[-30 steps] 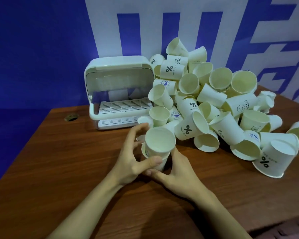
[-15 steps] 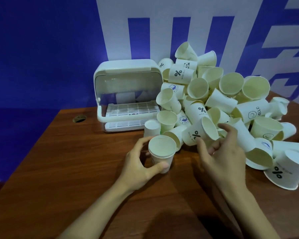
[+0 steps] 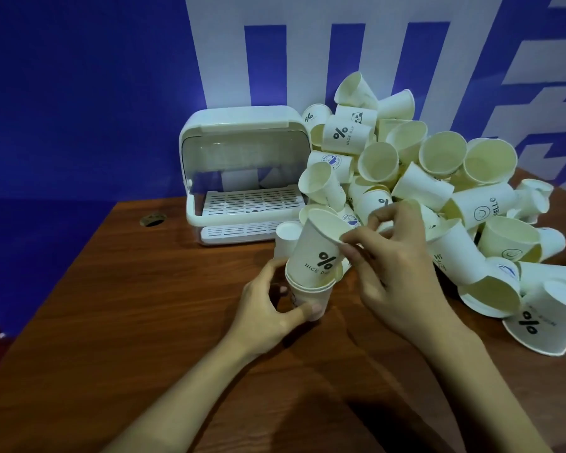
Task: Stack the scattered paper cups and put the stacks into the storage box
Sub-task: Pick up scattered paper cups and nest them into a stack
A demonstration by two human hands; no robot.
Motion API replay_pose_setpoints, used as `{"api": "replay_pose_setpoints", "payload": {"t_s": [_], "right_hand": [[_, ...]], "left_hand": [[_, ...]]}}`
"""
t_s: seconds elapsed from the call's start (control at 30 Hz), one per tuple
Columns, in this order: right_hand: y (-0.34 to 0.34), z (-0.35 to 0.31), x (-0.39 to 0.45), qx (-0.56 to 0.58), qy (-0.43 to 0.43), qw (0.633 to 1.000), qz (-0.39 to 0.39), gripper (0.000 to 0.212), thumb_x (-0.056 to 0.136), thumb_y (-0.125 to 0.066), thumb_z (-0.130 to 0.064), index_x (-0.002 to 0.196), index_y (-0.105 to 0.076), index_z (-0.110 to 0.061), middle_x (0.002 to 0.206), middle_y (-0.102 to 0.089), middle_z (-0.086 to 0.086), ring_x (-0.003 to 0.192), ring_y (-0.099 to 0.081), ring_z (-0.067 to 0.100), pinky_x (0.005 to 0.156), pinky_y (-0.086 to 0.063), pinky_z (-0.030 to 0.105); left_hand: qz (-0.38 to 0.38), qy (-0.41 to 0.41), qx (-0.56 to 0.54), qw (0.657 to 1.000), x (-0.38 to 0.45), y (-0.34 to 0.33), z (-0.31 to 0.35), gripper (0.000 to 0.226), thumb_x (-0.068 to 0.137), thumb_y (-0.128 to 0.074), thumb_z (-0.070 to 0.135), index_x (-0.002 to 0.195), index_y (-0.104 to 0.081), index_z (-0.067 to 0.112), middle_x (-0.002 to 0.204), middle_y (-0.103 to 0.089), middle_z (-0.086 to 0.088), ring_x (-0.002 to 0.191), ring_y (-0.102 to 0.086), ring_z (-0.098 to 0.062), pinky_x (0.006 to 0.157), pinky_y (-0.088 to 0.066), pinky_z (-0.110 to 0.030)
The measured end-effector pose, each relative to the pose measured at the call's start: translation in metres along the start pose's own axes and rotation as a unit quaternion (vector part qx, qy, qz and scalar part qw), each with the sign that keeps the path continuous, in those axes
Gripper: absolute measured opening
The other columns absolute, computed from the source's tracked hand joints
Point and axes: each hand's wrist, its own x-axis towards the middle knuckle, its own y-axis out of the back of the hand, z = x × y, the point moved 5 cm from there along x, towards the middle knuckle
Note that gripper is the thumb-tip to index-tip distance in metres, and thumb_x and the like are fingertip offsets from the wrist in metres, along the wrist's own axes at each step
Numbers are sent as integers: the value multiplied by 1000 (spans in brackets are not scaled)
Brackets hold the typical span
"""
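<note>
A short stack of paper cups (image 3: 311, 297) stands upright on the wooden table (image 3: 111, 338), and my left hand (image 3: 268, 308) grips its base with thumb and fingers. My right hand (image 3: 392, 256) pinches the rim of a white cup marked "% NICE DAY" (image 3: 317, 253), which sits tilted with its bottom inside the stack's top. A big heap of loose paper cups (image 3: 422, 178) lies behind and to the right. The white storage box (image 3: 242, 125) stands at the back with its clear lid raised and its slatted tray showing.
One small cup (image 3: 286, 238) stands upside down just behind the stack. A round cable hole (image 3: 152, 220) sits in the table left of the box. A blue and white wall closes the back. Bare wood lies in front and to the left.
My right hand has taken a "% NICE DAY" cup from the heap and brought it left into the top of the stack. My left hand stays on the stack.
</note>
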Motion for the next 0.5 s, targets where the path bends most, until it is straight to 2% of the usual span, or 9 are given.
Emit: {"api": "replay_pose_setpoints", "payload": {"t_s": [0.1, 0.17, 0.27, 0.33, 0.4, 0.5], "right_hand": [[-16, -5, 5, -13, 51, 996, -73, 23, 94, -55, -32, 92, -71, -16, 121, -52, 10, 110, -49, 32, 82, -47, 49], [-23, -7, 6, -3, 61, 993, -101, 24, 94, -55, -34, 100, -72, -19, 127, -54, 9, 115, -51, 31, 84, -49, 50], [-27, -6, 2, 63, 22, 991, -112, 37, 93, -61, -40, 124, -66, -22, 131, -52, 1, 119, -53, 22, 93, -49, 44], [-27, -2, -4, 107, -22, 989, -102, 46, 90, -64, -44, 131, -61, -22, 128, -52, -5, 122, -53, 15, 99, -47, 39], [-29, 1, -12, 126, -54, 986, -91, 51, 89, -63, -46, 132, -58, -20, 126, -54, -9, 120, -54, 12, 99, -47, 37], [-38, 2, -23, 134, -86, 983, -89, 51, 89, -61, -49, 131, -56, -22, 124, -58, -12, 118, -56, 12, 97, -48, 41]], "left_hand": [[2, 0, -3, 1000, -1, 0, 0, 74, 67, -92, 43, 133, -61, 27, 121, -74, 11, 111, -70, -12, 92, -59, -33], [4, -4, -2, 1000, -1, 0, 0, 75, 68, -92, 42, 134, -60, 26, 122, -74, 11, 114, -70, -15, 95, -59, -36], [2, -6, -8, 1000, -2, 0, 1, 77, 69, -93, 42, 136, -59, 24, 126, -73, 9, 118, -70, -15, 99, -58, -42], [-2, -8, -11, 1000, -1, 0, 1, 77, 71, -95, 36, 137, -57, 23, 128, -73, 8, 121, -69, -16, 101, -57, -45], [-5, -9, -8, 1000, -1, 0, 3, 80, 71, -96, 31, 139, -55, 24, 131, -72, 9, 124, -68, -16, 103, -56, -41], [-5, -19, -1, 1000, -2, 1, 7, 81, 71, -95, 30, 140, -53, 30, 131, -70, 14, 125, -66, -11, 102, -53, -26]]}}
